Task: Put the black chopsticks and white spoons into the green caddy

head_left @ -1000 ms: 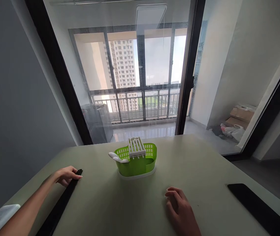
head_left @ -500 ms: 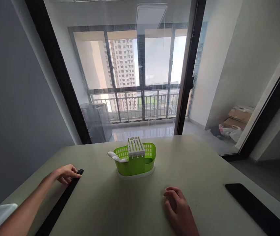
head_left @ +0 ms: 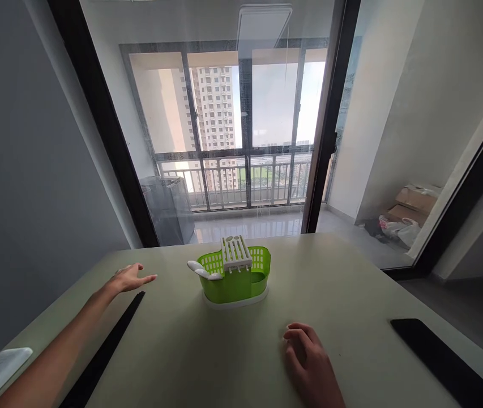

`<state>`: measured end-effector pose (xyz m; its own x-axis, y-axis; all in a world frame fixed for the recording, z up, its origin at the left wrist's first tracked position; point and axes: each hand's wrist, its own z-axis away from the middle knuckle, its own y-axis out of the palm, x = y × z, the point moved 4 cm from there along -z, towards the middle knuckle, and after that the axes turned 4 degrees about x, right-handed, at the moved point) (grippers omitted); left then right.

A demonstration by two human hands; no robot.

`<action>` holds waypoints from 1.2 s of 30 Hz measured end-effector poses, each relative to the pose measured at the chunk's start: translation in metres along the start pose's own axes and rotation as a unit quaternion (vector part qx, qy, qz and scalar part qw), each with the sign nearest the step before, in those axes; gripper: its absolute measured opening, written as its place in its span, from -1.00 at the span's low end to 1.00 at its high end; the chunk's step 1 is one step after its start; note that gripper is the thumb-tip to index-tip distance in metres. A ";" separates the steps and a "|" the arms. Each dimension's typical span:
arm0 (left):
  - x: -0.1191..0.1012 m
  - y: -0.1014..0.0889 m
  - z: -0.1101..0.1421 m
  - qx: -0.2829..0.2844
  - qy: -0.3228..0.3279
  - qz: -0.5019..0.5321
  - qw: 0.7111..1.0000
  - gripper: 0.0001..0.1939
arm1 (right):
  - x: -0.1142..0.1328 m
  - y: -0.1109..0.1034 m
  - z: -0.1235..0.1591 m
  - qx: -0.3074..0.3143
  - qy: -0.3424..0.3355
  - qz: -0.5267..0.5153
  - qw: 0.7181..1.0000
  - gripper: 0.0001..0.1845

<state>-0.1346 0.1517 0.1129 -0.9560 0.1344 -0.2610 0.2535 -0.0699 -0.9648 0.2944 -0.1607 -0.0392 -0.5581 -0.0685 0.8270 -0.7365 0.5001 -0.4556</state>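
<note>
My left hand [head_left: 129, 278], empty, hovers at the left with its thumb stretched out and apart from the fingers. Just below it, a long narrow black strip [head_left: 107, 345] lies slantwise on the table; its far end shows fine tips, and I cannot make out its kind. Resting on the tabletop at front right is my right hand [head_left: 309, 360], fingers loosely curled with a gap to the thumb and nothing seen in them. Between the hands, farther back, stands a green plastic basket [head_left: 228, 288] with a white base. White spoons [head_left: 201, 271] lean over its left side, and a white slotted rack [head_left: 236, 253] sits on top.
A long black flat object [head_left: 445, 357] lies along the right side of the pale table [head_left: 207, 362]. At the lower left edge is a white object [head_left: 1, 371] with dark markings. Beyond the table's far edge is a glass door with a dark frame [head_left: 324, 136].
My left hand has let go of the black strip's far end, risen slightly away from it and spread its thumb. The strip stays on the table. My right hand has hardly moved.
</note>
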 end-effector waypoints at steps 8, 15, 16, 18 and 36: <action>-0.136 -0.007 0.047 -0.026 0.239 0.160 0.957 -0.29 | -0.005 0.001 0.002 0.008 0.001 0.009 1.000 -0.78; -0.210 0.015 0.077 -0.011 0.422 0.029 0.906 -0.41 | -0.005 0.001 0.002 0.026 0.007 0.006 1.000 -0.77; -0.215 0.018 0.078 -0.013 0.425 0.011 0.905 -0.45 | -0.004 0.000 0.002 0.027 0.008 0.005 1.000 -0.77; -0.221 0.023 0.078 -0.022 0.428 -0.021 0.903 -0.55 | -0.002 -0.001 0.002 0.026 0.009 0.004 1.000 -0.77; -0.209 0.034 0.068 -0.100 0.462 -0.033 0.881 -0.53 | 0.005 -0.004 0.002 0.027 -0.002 -0.002 1.000 -0.78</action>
<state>0.0632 0.0539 0.1368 -0.4652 0.8847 -0.0300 0.3102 0.1312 -0.9416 0.2938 -0.1648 -0.0337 -0.5560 -0.0735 0.8280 -0.7586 0.4520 -0.4692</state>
